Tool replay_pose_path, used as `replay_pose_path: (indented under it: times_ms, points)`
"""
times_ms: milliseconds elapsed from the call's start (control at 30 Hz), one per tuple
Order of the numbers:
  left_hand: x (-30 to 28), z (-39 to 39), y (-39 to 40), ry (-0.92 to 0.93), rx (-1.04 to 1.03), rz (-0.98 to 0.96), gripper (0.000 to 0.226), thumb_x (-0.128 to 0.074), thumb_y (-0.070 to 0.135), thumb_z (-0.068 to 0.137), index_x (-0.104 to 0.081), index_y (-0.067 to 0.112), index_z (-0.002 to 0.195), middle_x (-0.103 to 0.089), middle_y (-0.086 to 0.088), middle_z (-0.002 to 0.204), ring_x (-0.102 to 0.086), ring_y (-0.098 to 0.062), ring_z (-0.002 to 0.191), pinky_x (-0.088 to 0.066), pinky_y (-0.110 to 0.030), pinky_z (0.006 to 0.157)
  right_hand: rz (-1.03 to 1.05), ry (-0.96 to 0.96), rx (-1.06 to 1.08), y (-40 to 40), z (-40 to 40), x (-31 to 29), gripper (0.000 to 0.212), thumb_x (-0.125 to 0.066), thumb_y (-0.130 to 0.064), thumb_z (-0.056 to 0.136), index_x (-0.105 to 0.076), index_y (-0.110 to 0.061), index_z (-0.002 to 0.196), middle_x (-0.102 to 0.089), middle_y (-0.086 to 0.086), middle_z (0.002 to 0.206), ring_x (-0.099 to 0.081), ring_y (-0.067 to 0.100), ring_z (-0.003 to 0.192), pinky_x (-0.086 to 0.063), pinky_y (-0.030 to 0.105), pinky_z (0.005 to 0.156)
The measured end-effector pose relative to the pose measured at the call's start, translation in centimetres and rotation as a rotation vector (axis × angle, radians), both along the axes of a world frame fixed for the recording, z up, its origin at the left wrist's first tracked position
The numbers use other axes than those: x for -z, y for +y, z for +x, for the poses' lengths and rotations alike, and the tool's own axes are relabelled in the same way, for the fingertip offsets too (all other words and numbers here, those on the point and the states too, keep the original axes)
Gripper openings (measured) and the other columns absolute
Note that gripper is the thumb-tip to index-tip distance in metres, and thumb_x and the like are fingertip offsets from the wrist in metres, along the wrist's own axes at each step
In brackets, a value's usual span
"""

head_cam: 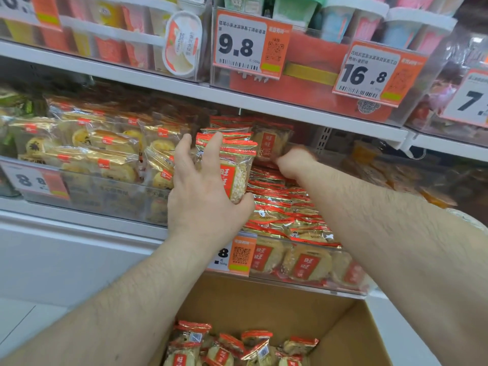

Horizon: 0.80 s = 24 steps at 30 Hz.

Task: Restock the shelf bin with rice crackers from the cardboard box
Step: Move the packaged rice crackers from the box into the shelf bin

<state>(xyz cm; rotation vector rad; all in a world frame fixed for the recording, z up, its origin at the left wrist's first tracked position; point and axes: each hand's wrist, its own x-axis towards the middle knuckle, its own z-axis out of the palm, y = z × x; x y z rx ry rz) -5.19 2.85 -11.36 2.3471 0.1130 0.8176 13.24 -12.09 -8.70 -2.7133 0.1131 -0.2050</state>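
Note:
My left hand (200,196) grips a stack of rice cracker packets (235,167), red and gold wrappers held upright over the left part of the clear shelf bin (311,262). My right hand (293,161) reaches deep into the bin, blurred, its fingers curled round a cracker packet (270,143) at the back. The bin holds several packets lying flat (287,215). Below, the open cardboard box (338,326) has several more cracker packets (237,350) at its bottom.
A neighbouring bin of yellow pastries in gold wrappers (105,151) sits to the left. The shelf above (237,99) carries pudding cups and price tags 9.8 (248,46) and 16.8 (369,72). Another bin of snacks (412,175) lies to the right.

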Motion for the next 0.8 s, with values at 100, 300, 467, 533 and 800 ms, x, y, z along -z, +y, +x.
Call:
replay_pose_path:
  times_ms: [100,300,467,533,800]
  points:
    - [0.0,-0.4,0.1,-0.081,-0.060,0.063,0.098,-0.075,0.050,0.070,-0.014,0.029,0.144,-0.008,-0.007,0.154,-0.017,-0.031,0.143,-0.034,-0.055,0.111,0.058,-0.018,0.003,-0.8,-2.0,-0.9,0.038,-0.059,-0.051,0.092,-0.056,-0.013,0.096,-0.061,0.003,0.084,-0.063,0.022,0.081,-0.055,0.035,0.071]
    - [0.4,-2.2,-1.7,-0.342,0.065,0.345,0.075,-0.064,0.046,0.069,-0.035,0.017,0.132,-0.041,-0.015,0.132,-0.040,-0.035,0.123,-0.034,-0.053,0.101,0.172,-0.228,-0.033,-1.4,-8.5,-1.2,0.042,-0.061,-0.049,0.087,-0.065,-0.021,0.119,-0.068,0.000,0.112,-0.061,0.024,0.109,-0.049,0.047,0.098]
    - [1.1,-4.8,-3.6,-0.244,0.401,0.331,0.043,-0.057,0.037,0.074,-0.052,0.018,0.112,-0.058,-0.002,0.103,-0.059,-0.026,0.093,-0.050,-0.038,0.074,0.302,-0.562,-0.152,-2.6,-16.9,0.6,0.012,-0.060,-0.022,0.084,-0.067,-0.020,0.074,-0.060,-0.009,0.067,-0.058,0.010,0.071,-0.047,0.029,0.070]
    - [2.3,-6.0,-3.9,-0.053,0.588,0.271,0.015,-0.061,0.031,0.076,-0.054,0.025,0.088,-0.054,0.012,0.080,-0.058,-0.018,0.079,-0.046,-0.031,0.065,0.282,-0.723,-0.331,-3.8,-20.3,3.2,0.012,-0.061,-0.018,0.080,-0.065,-0.013,0.070,-0.058,-0.001,0.060,-0.051,0.012,0.060,-0.042,0.028,0.061]
    - [9.6,-7.7,-5.1,0.721,0.956,0.723,0.017,-0.059,0.032,0.088,-0.065,0.029,0.103,-0.062,0.012,0.097,-0.057,-0.012,0.087,-0.046,-0.026,0.075,-0.059,-0.275,-0.607,-8.6,-25.6,18.4,0.022,-0.048,-0.028,0.077,-0.061,-0.013,0.067,-0.055,-0.003,0.056,-0.058,0.023,0.055,-0.048,0.031,0.052]
